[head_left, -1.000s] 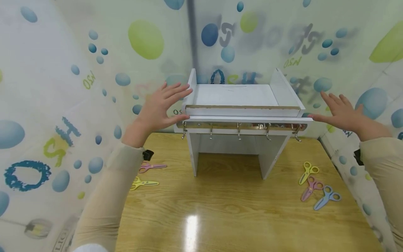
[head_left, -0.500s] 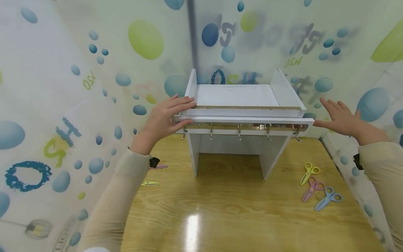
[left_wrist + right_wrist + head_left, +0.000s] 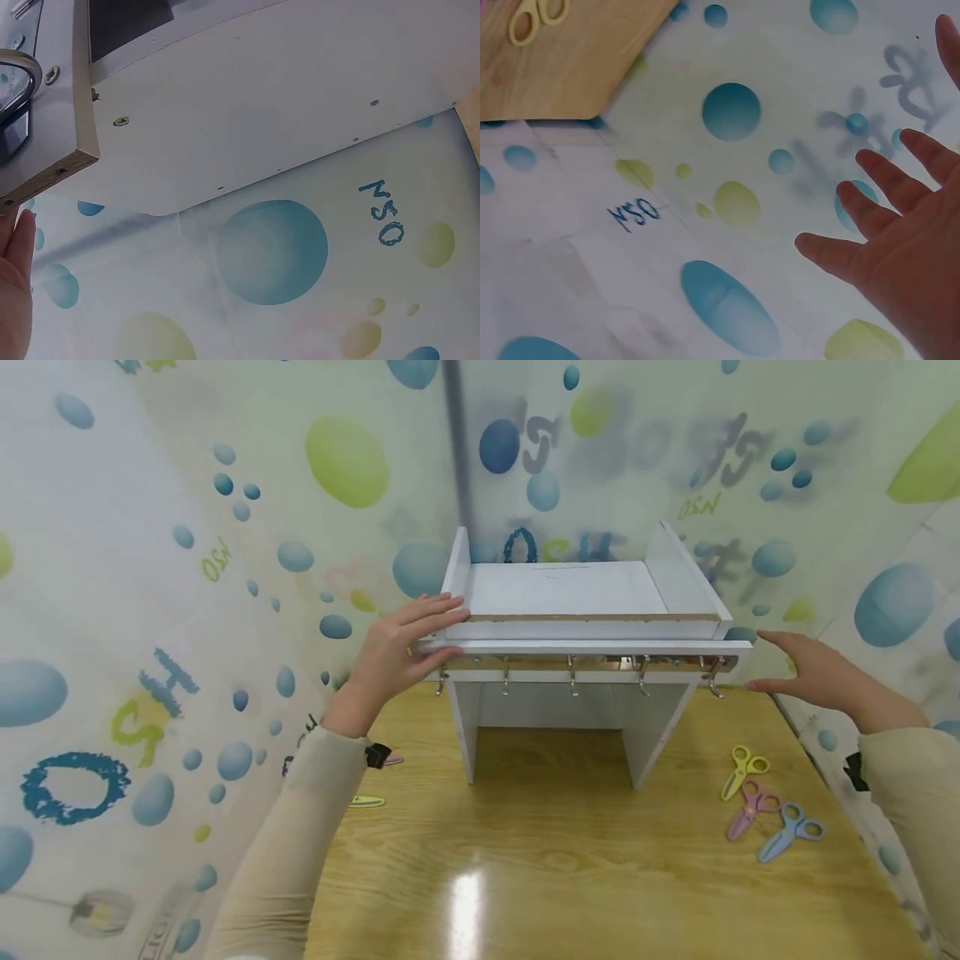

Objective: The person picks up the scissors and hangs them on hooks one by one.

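A white wooden shelf unit (image 3: 551, 727) stands at the back of the table, with a rail (image 3: 525, 665) of several metal hooks along its front. My left hand (image 3: 405, 647) is at the rail's left end, fingers extended over the top corner and thumb along the front. In the left wrist view, the fingers (image 3: 16, 251) lie straight beside the board's end (image 3: 52, 180), where screw heads show. Off the unit's right end, my right hand (image 3: 817, 677) hangs apart from it, thumb and fingers spread with nothing between them. Its fingers (image 3: 870, 210) are splayed in the right wrist view.
On the right of the wooden table (image 3: 555, 860) lie yellow scissors (image 3: 742, 770), pink scissors (image 3: 752, 810) and blue scissors (image 3: 791, 832). Another yellow pair (image 3: 367, 802) is partly hidden by my left sleeve. A patterned wall covering (image 3: 345, 543) surrounds the table closely.
My left hand has moved right and slightly down onto the rail's left end. My right hand has lowered and turned beside the right end. The shelf unit stays in place.
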Demonstrator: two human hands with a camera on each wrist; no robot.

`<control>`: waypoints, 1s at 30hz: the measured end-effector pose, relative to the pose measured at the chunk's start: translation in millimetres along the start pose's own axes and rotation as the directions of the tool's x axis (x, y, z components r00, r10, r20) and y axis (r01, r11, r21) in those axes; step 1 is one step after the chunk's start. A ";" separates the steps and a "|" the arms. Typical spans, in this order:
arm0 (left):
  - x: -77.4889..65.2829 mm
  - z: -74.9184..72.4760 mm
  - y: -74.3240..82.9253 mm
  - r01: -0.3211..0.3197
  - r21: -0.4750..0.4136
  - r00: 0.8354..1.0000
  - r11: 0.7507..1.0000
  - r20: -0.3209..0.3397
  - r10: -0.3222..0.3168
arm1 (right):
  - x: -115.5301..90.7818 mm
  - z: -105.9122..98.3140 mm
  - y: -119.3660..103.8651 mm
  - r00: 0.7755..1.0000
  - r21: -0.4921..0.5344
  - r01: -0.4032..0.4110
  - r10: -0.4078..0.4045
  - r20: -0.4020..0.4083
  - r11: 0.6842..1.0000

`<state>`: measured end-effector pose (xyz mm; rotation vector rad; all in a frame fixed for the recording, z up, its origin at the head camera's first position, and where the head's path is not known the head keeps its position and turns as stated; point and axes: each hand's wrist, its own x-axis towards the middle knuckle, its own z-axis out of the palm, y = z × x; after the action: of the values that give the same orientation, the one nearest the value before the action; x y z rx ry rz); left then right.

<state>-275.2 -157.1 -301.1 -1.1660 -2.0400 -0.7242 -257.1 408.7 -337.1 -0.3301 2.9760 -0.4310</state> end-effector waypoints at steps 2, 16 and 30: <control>-1.1 1.2 -0.1 0.000 0.001 1.000 1.000 -0.003 0.000 | -3.9 9.0 5.6 1.000 0.023 0.015 -0.015 0.001 1.000; -2.5 4.0 -0.4 -0.008 0.006 1.000 1.000 -0.016 0.008 | -34.8 67.6 37.2 0.999 0.107 -0.041 0.040 0.007 0.993; -2.9 6.3 -1.1 -0.032 0.041 0.999 0.999 -0.022 0.032 | -71.3 113.3 59.9 0.997 0.171 -0.083 0.082 0.012 0.982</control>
<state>-276.8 -154.5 -307.4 -1.1597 -2.0033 -0.6751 -183.3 451.0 -456.6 -0.1896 2.9077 -0.6693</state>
